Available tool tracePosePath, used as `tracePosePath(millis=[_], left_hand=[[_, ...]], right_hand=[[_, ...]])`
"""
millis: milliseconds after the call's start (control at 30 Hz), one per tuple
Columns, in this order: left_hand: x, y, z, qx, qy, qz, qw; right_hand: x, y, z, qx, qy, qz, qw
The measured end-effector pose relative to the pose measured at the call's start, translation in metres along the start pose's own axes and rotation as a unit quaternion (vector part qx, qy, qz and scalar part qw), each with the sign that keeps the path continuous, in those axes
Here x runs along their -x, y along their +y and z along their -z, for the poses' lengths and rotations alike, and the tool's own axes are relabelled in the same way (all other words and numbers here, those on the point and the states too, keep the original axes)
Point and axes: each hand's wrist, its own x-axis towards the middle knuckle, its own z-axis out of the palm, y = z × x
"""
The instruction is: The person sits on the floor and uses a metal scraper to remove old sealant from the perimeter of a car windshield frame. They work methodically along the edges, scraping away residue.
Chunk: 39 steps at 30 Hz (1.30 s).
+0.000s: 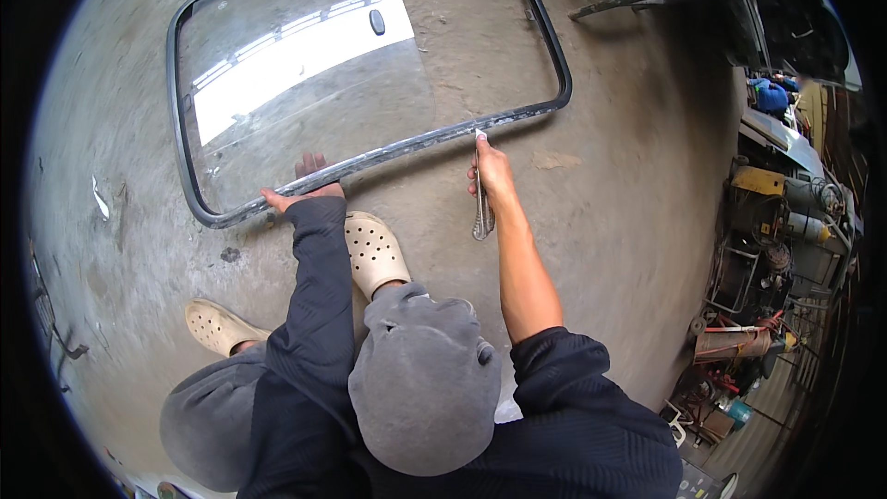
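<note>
- Window frame [407,150]: lies directly in front of you, over the concrete floor [628,222].
- Glass pane [305,60]: spans the frame's left part and shows a bright reflection.
- Left hand [325,190]: you clamp it around the near rail [434,139], thumb and fingers apart.
- Right hand [496,174]: you close it around a slim metal-handled tool [482,217], tip at the rail; you cannot tell whether it touches.
- Dark oval fitting [377,22]: sits on the pane.
</note>
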Motion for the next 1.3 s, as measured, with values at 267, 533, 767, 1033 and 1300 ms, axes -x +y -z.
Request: tracePosePath(millis=[267,533,767,1033,1300], left_hand=[[-0.003,-0.003,-0.001,-0.004,-0.01,0.003,1.0],[-0.011,-0.007,0.002,-0.012,-0.006,-0.007,1.0],[-0.008,-0.005,0.0,-0.001,0.013,0.007,1.0],[-0.01,-0.001,0.001,0.015,0.015,0.013,1.0],[-0.007,-0.003,-0.004,0.004,0.031,0.014,0.999]], right_hand=[[-0.006,-0.004,-0.019,0.113,0.078,0.036,0.99],[-0.005,0.003,-0.028,0.152,0.087,0.083,0.981],[-0.012,0.011,-0.029,0.237,0.084,0.116,0.961],[-0.006,0.006,-0.022,0.285,0.121,0.187,0.932],[-0.016,0.002,-0.012,0.257,0.112,0.133,0.951]])
